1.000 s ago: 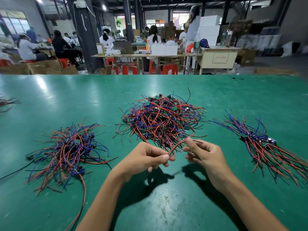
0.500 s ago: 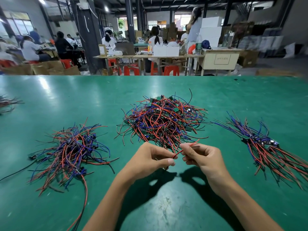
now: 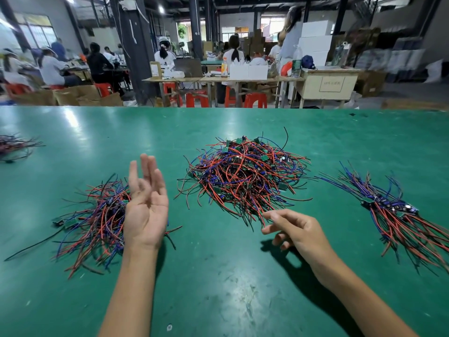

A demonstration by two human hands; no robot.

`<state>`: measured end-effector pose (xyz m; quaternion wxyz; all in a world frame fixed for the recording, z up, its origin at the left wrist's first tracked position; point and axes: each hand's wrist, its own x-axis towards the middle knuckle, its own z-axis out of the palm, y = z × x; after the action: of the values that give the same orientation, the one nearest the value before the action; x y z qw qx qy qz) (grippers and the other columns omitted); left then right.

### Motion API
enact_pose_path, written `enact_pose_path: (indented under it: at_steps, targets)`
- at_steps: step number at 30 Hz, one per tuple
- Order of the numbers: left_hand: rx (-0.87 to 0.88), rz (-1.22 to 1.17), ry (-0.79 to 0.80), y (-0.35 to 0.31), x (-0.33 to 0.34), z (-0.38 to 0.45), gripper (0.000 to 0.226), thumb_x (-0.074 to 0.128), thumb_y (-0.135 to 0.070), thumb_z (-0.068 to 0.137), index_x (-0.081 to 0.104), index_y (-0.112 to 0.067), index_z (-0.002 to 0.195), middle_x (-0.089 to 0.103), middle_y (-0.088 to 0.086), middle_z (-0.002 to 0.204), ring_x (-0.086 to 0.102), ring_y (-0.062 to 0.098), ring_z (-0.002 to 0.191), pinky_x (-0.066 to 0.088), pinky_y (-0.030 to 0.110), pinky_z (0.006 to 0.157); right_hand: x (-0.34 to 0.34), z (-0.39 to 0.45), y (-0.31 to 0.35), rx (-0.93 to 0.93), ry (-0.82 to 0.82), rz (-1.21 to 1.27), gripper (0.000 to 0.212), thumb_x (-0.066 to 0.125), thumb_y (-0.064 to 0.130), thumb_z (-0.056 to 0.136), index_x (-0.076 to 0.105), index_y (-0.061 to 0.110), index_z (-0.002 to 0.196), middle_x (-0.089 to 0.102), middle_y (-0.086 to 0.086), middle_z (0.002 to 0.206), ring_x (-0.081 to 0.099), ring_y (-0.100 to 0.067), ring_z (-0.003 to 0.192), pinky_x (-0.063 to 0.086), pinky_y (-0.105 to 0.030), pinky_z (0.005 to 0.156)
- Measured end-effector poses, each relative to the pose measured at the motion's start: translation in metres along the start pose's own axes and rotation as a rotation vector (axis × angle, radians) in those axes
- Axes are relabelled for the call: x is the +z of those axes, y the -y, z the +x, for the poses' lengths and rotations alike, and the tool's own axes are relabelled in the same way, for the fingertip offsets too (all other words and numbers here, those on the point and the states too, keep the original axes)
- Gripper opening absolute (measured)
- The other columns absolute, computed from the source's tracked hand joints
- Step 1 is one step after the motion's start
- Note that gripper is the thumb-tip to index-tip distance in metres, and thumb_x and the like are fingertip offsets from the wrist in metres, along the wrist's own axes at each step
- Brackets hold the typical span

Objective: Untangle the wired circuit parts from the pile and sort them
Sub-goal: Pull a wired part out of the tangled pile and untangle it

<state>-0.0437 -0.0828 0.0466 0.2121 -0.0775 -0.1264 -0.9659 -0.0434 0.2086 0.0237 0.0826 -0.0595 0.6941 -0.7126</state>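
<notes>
The left hand is raised palm-up with straight, loosely spread fingers, holding nothing, over the left bundle. The right hand hovers with relaxed, empty fingers just before the tangled pile at mid-table; a sorted bundle lies right.

Dim workshop: dark pillars, wooden tables, red stools, bright windows

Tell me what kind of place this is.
Likely an electronics assembly workshop. A large green table holds a pile of wired circuit parts, with sorted bundles either side. Behind, seated workers at benches, red stools and stacked white boxes.
</notes>
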Motion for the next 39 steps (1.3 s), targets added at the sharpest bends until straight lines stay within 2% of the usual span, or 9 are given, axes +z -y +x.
enact_pose_path:
  at_steps: [2,5,10,16,20,24,30,35,39]
  targets:
    - [0.015,0.492,0.004,0.013,-0.002,0.001,0.068,0.042,0.015,0.094,0.04,-0.022,0.151,0.068,0.005,0.132,0.065,0.016,0.12,0.054,0.029,0.098,-0.001,0.002,-0.004,-0.006,0.001,-0.032,0.017,0.065,0.027,0.096,0.08,0.019,0.096,0.077,-0.012,0.084,0.057,-0.012,0.057,0.045,-0.017,0.05]
    - [0.198,1.387,0.099,0.042,-0.004,-0.005,0.05,0.057,0.006,0.096,0.062,-0.026,0.134,0.074,-0.004,0.113,0.067,0.01,0.099,0.056,0.034,0.087,-0.002,0.004,-0.008,-0.019,0.005,-0.069,0.017,0.063,0.021,0.098,0.08,0.018,0.095,0.076,-0.012,0.081,0.056,-0.011,0.055,0.044,-0.016,0.05]
    - [0.125,2.241,0.402,0.075,-0.029,-0.013,0.038,0.06,-0.021,0.099,0.061,-0.03,0.136,0.055,-0.008,0.143,0.045,0.014,0.135,0.034,0.034,0.112,-0.001,0.005,-0.012,-0.054,0.023,-0.151,0.021,0.063,0.02,0.098,0.08,0.027,0.088,0.076,-0.008,0.076,0.057,-0.009,0.054,0.044,-0.015,0.05]
    - [0.146,2.182,0.273,0.076,-0.029,-0.01,0.013,0.066,-0.028,0.096,0.069,-0.024,0.108,0.066,-0.001,0.116,0.055,0.021,0.113,0.042,0.034,0.094,-0.001,0.005,-0.014,-0.087,0.028,-0.228,0.023,0.063,0.023,0.098,0.078,0.037,0.09,0.077,-0.003,0.077,0.059,-0.008,0.057,0.045,-0.017,0.054]
    - [0.189,2.348,0.325,0.081,-0.028,-0.011,0.034,0.054,-0.033,0.102,0.058,-0.029,0.136,0.055,-0.006,0.145,0.047,0.018,0.128,0.035,0.034,0.104,-0.001,0.005,-0.014,-0.085,0.023,-0.233,0.022,0.064,0.021,0.098,0.079,0.032,0.088,0.077,-0.003,0.076,0.059,-0.009,0.057,0.045,-0.017,0.054]
    - [0.171,2.314,0.291,0.08,-0.032,-0.01,0.03,0.059,-0.033,0.099,0.061,-0.028,0.128,0.05,-0.001,0.151,0.043,0.021,0.133,0.031,0.036,0.104,-0.001,0.005,-0.014,-0.077,0.02,-0.245,0.018,0.063,0.019,0.098,0.078,0.024,0.09,0.076,-0.003,0.075,0.059,-0.01,0.058,0.045,-0.019,0.055]
    - [0.172,2.346,0.158,0.083,-0.031,-0.007,0.021,0.064,-0.049,0.092,0.063,-0.029,0.098,0.064,-0.005,0.099,0.049,0.019,0.107,0.032,0.034,0.087,-0.001,0.006,-0.018,-0.092,0.014,-0.261,0.018,0.063,0.02,0.098,0.079,0.025,0.089,0.076,-0.003,0.073,0.06,-0.008,0.057,0.045,-0.016,0.055]
    - [0.201,2.201,0.002,0.083,-0.029,-0.004,0.017,0.059,-0.033,0.095,0.066,-0.022,0.083,0.067,0.0,0.106,0.052,0.023,0.107,0.039,0.037,0.093,-0.001,0.006,-0.019,-0.107,0.016,-0.282,0.02,0.064,0.02,0.098,0.078,0.029,0.087,0.076,-0.003,0.073,0.059,-0.008,0.057,0.045,-0.019,0.054]
    - [0.205,1.912,-0.163,0.081,-0.018,-0.009,0.023,0.057,-0.038,0.087,0.058,-0.022,0.071,0.066,-0.001,0.077,0.061,0.026,0.079,0.048,0.038,0.073,-0.001,0.005,-0.019,-0.121,0.014,-0.286,0.019,0.064,0.021,0.097,0.078,0.029,0.087,0.076,-0.003,0.073,0.06,-0.008,0.057,0.044,-0.016,0.054]
